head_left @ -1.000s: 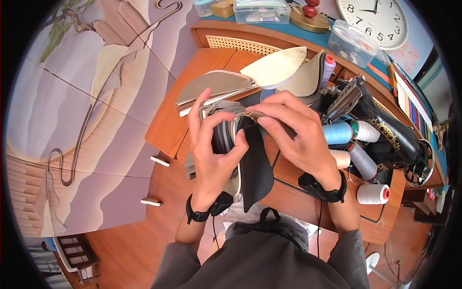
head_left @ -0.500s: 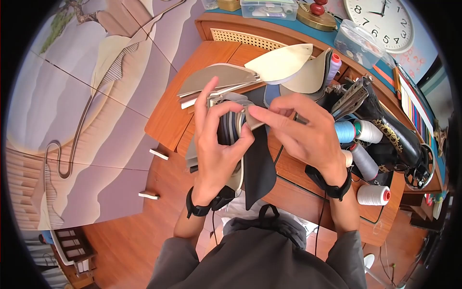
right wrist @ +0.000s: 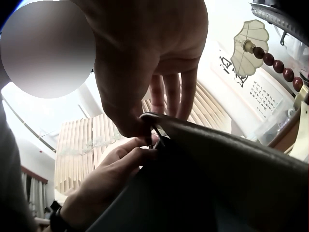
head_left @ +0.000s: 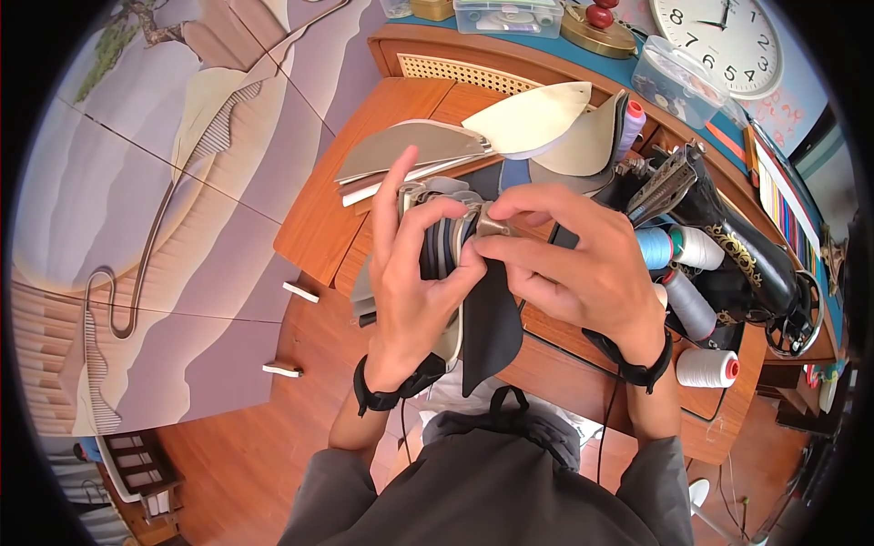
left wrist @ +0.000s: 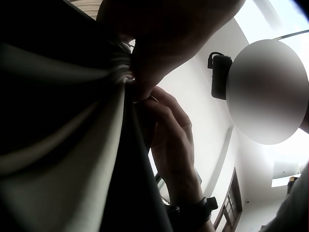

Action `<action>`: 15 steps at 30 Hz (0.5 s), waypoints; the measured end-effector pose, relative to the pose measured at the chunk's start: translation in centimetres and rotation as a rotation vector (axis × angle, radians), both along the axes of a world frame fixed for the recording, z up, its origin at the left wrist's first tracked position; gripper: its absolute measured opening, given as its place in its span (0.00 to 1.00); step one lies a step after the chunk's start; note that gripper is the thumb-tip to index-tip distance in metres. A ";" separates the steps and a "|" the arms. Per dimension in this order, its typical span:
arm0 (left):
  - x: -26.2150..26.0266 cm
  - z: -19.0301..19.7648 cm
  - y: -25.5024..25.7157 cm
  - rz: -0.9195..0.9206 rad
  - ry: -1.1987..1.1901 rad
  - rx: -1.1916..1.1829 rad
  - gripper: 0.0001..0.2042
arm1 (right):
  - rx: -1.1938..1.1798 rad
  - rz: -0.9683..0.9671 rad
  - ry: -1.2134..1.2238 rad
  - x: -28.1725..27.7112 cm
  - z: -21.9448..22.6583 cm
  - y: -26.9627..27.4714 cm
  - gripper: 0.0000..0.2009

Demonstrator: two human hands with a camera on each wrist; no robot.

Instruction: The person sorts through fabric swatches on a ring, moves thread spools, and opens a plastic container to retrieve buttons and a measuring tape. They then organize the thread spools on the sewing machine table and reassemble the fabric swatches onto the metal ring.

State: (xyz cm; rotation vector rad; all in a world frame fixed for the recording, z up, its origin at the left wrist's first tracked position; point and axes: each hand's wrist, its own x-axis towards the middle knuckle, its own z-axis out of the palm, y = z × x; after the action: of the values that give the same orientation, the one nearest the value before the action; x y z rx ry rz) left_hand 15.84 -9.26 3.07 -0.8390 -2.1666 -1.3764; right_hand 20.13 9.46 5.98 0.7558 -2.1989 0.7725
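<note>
A bundle of curved, leaf-shaped fabric pieces [head_left: 439, 250] in greys, black and cream is gathered between both hands in the head view. My left hand [head_left: 401, 282] pinches the gathered ends with thumb and index finger, its other fingers raised. Beside it, my right hand [head_left: 596, 268] pinches the tip of a taupe piece [head_left: 492, 225] between thumb and fingers. A black piece [head_left: 492, 328] hangs below the fingertips. The left wrist view shows cream fabric [left wrist: 99, 169] fanning out from the pinch. In the right wrist view, a dark panel edge [right wrist: 227, 137] runs from the fingertips.
More leaf-shaped pieces [head_left: 528, 116] lie on the wooden table [head_left: 314, 232] behind the hands. At right stand a black sewing machine [head_left: 728, 241] and several thread spools [head_left: 699, 369]. Plastic boxes [head_left: 510, 16] and a clock [head_left: 724, 41] are at the back.
My right hand's fingers lifted slightly, then closed lower on the taupe piece's tip, which now looks bent. My left hand keeps its pinch. The head view has shifted a little.
</note>
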 end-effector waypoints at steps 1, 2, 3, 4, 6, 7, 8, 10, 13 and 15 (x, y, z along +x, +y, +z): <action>0.0 -0.1 0.0 -0.005 0.010 -0.001 0.19 | -0.004 -0.002 0.008 -0.1 -0.1 0.0 0.15; 0.0 -0.1 0.0 -0.005 0.010 -0.001 0.19 | -0.004 -0.002 0.008 0.0 0.1 0.0 0.15; 0.0 -0.1 0.0 -0.010 0.019 0.005 0.19 | 0.009 -0.010 -0.011 0.2 0.4 0.0 0.16; 0.0 -0.1 0.0 -0.016 0.026 0.012 0.19 | 0.023 -0.017 -0.031 0.4 0.6 0.0 0.17; 0.0 0.0 0.0 -0.016 0.031 0.007 0.19 | -0.063 0.009 -0.018 0.0 0.3 0.0 0.17; 0.1 0.0 0.0 -0.015 0.036 0.003 0.19 | -0.148 0.036 -0.005 -0.1 0.2 0.0 0.17; 0.1 0.0 0.0 -0.015 0.036 0.004 0.19 | -0.148 0.036 -0.005 -0.1 0.2 0.0 0.17; 0.1 0.0 -0.1 -0.004 0.043 -0.013 0.19 | -0.174 0.035 -0.065 0.0 0.3 0.1 0.18; -0.2 0.0 -0.1 -0.013 0.097 -0.003 0.17 | -0.430 0.070 -0.279 0.0 0.4 -0.1 0.16; -0.2 0.1 -0.1 -0.012 0.083 -0.016 0.17 | -0.382 0.089 -0.232 -0.3 0.2 0.0 0.16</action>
State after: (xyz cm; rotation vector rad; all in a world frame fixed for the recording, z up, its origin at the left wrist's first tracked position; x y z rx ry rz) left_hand 15.68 -9.33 3.17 -0.9006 -2.1149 -1.3080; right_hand 19.81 9.46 6.20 0.5955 -2.1307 1.3369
